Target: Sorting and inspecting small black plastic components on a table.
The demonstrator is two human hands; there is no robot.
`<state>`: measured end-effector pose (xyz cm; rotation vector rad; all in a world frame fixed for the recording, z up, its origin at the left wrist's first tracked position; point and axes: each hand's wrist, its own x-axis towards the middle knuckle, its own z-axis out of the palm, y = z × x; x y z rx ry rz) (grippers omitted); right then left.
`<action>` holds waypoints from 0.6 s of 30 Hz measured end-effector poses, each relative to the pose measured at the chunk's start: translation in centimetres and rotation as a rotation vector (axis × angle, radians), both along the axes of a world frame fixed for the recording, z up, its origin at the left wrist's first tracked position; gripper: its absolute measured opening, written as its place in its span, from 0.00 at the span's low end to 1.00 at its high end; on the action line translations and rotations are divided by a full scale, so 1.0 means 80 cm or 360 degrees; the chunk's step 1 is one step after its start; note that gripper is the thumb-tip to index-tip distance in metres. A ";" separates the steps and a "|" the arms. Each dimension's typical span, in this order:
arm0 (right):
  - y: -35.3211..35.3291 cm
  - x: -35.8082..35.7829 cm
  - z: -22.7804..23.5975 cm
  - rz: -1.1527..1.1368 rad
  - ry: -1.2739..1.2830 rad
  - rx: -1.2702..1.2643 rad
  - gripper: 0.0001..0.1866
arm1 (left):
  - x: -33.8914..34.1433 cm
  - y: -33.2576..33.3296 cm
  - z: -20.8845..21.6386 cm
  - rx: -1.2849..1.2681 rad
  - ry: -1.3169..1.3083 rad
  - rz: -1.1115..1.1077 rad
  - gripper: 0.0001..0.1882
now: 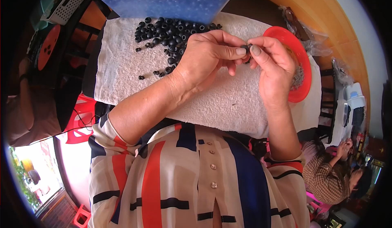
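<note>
Above the towel, my left hand [210,56] pinches a small black part [246,48] between thumb and fingers. My right hand [274,62] meets it there, its thumb and forefinger pressed on the same part's right side. The fingers hide most of the part, so its exact kind cannot be made out. Left of my hands, a heap of round black hollow caps [169,34] lies on the white towel [220,105]. Several smaller black stem-like pieces [141,77] are scattered at the heap's near edge.
A clear plastic bin [171,3] filled with more black pieces stands behind the heap. Right of my right hand is a red plate [305,87] with small grey metal bits [299,77]. A person [332,171] sits at the right; another person's arm [25,101] shows at far left.
</note>
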<state>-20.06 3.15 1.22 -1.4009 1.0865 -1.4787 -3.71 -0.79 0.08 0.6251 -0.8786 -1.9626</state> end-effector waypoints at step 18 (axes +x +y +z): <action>0.000 0.005 -0.014 -0.0194 0.0641 -0.0468 0.10 | 0.003 -0.006 -0.009 0.0105 -0.0034 -0.0067 0.06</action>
